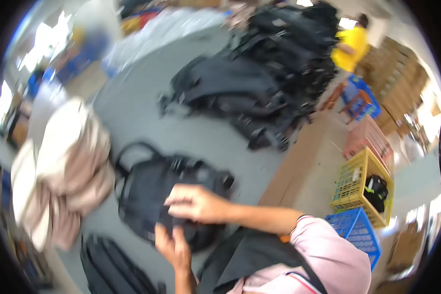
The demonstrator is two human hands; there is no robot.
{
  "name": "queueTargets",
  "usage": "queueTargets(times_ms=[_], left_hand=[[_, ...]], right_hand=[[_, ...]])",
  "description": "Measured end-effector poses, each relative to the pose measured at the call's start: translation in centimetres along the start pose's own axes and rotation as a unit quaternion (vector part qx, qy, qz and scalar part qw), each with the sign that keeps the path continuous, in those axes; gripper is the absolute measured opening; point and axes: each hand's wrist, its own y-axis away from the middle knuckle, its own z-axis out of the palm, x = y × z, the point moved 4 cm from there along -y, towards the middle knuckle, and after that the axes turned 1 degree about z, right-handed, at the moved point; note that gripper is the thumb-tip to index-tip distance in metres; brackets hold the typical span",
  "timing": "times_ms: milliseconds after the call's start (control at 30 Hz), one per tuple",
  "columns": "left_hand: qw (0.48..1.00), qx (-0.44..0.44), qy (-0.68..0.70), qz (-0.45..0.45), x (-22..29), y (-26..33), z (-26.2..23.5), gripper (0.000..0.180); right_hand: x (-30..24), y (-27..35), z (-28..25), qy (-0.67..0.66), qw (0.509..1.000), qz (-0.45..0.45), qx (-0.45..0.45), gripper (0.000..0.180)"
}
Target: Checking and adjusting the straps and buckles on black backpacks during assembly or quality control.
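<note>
A black backpack [147,196] lies on the grey table [147,105] right in front of me, its looped top handle and straps toward the far left. Over its middle is my right hand [196,203], palm down, fingers extended to the left and somewhat blurred. Lower down, at the near side of the bag, my left hand [174,247] points up with thumb and fingers apart, the fingertips at the fabric. I see nothing held in either hand. A second black bag [110,267] lies at the near left.
Several black backpacks [240,81] are heaped at the table's far side. Beige fabric [73,152] is bunched on the left. Along the right stand a yellow crate [350,183] with dark items, a blue crate [355,235] and stacked cartons [399,73]. A person in yellow [352,46] stands beyond.
</note>
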Motion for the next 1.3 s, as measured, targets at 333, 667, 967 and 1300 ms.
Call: queueTargets(times_ms=[333,667,967,1300], left_hand=[[0.971,0.226,-0.008,-0.078,-1.7,16.6,10.2,0.03],[0.956,0.195,-0.22,0.004,-0.7,15.9,9.6,0.029],[0.952,0.104,0.231,-0.173,-4.1,15.6,9.0,0.038],[0.957,0.092,0.209,-0.179,-4.3,15.6,9.3,0.036]], right_hand=[[5.8,12.6,-2.6,-0.009,0.99,0.127,-0.059,0.023],[5.3,14.0,-3.5,0.053,0.985,0.145,-0.078,0.015],[2.1,11.9,-4.7,0.401,0.901,-0.054,-0.158,0.027],[1.9,11.5,-3.9,0.505,0.806,-0.16,-0.265,0.029]])
